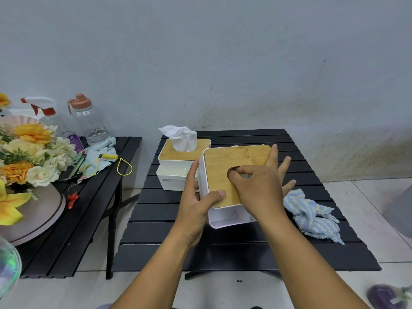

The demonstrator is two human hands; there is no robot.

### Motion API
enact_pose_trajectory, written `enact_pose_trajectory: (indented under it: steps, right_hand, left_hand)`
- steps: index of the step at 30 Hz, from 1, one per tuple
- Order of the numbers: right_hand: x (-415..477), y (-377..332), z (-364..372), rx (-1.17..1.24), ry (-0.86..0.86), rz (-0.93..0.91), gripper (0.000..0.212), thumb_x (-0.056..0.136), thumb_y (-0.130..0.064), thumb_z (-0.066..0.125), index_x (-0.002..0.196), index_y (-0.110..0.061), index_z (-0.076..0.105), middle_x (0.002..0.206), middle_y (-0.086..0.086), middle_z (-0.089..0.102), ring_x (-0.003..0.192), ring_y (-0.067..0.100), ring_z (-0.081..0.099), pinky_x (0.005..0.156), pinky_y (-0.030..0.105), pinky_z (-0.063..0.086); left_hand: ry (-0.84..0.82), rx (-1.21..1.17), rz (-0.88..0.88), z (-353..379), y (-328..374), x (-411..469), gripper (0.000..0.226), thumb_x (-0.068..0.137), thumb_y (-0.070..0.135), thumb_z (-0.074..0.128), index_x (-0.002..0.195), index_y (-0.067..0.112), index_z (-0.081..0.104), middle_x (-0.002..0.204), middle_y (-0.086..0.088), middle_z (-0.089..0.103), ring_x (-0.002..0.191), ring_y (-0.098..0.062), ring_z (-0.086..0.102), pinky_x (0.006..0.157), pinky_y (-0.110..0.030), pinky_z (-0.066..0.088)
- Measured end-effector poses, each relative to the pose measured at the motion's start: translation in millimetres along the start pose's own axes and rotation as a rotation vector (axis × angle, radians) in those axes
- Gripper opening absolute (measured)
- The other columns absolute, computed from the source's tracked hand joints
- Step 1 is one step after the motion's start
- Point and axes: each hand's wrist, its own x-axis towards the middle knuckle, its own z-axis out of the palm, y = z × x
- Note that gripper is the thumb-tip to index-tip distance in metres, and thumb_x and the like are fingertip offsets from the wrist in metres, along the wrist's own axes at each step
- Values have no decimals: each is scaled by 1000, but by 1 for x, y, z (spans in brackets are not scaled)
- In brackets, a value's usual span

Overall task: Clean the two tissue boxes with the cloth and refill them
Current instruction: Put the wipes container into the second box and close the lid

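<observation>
We appear to be threading a tissue through the lid of the tilted box

Our left hand clamps the nine o'clock wall of the white plastic tissue box, thumb on its flat bamboo lid, holding it above the black slatted table. Our right hand curls thumb and forefinger into the oval slot. Whether they pinch a sheet we cannot tell. To do it well, we should keep the box steady and draw one sheet straight up. The second white box, a crumpled white tissue standing out of it, sits at eleven o'clock, and the blue-and-white striped cloth lies at four. A faint mark on the lid is unreadable
</observation>
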Motion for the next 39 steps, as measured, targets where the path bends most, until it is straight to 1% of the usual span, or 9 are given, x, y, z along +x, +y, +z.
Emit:
enact_pose_trajectory:
  steps: [7,10,14,16,19,26,32,36,39]
  right_hand:
    - [8,7,-1,49,75,-54,21,87,-29,67,66,-30,71,166,-11,4,152,12,-14,117,61,-10]
    - [8,9,-4,8,113,-90,19,88,-29,65,70,-29,72,161,-13,25,151,10,0,118,56,-2]
    - [6,9,-6,-76,174,-141,19,91,-30,58,76,-29,70,111,-21,62,114,5,40,85,31,15]
    - [5,8,-7,-36,178,-156,19,93,-28,56,78,-27,68,82,-19,62,96,11,51,81,32,24]
    - [4,7,-8,109,168,-122,17,93,-27,56,79,-24,64,73,-13,63,82,19,58,73,35,45]
    - [2,4,-4,-2,119,-124,36,81,-59,65,76,-25,54,79,-10,64,79,20,57,65,33,43]
    - [10,8,-7,46,127,-164,18,85,-26,70,80,-30,52,74,-11,65,79,19,60,57,26,36]
    - [10,5,-14,94,165,-213,13,86,-25,66,95,-34,64,73,-10,67,86,22,60,70,30,40]
    - [11,1,-22,117,178,-237,11,85,-26,69,84,-37,67,67,-17,60,86,20,62,71,28,41]
  left_hand:
    - [28,-18,-13,-1,-2,3,97,64,28,83,149,48,42,136,-16,63,120,-32,67,86,-32,58]
    - [39,-49,-38,-1,-2,4,96,64,27,83,149,46,43,136,-14,66,119,-33,68,85,-32,58]
    - [75,-113,-94,0,-3,5,103,61,26,83,153,41,39,135,-14,67,115,-32,71,85,-35,59]
    - [96,-136,-109,-1,-2,6,107,59,27,84,154,40,37,134,-14,68,114,-32,71,86,-38,59]
    - [110,-145,-117,-1,0,5,107,58,28,84,154,41,38,133,-15,68,112,-32,72,86,-39,60]
    - [81,-145,-110,2,0,3,104,61,25,83,154,39,38,130,-15,70,112,-32,72,89,-40,58]
    - [74,-131,-117,4,-3,3,103,61,25,82,153,39,39,131,-14,70,112,-31,72,88,-37,58]
    - [77,-126,-145,4,-5,5,102,62,25,83,153,40,41,133,-13,69,112,-31,72,88,-39,58]
    - [74,-127,-172,3,-6,5,98,66,23,82,153,38,41,133,-12,70,116,-34,70,99,-48,57]
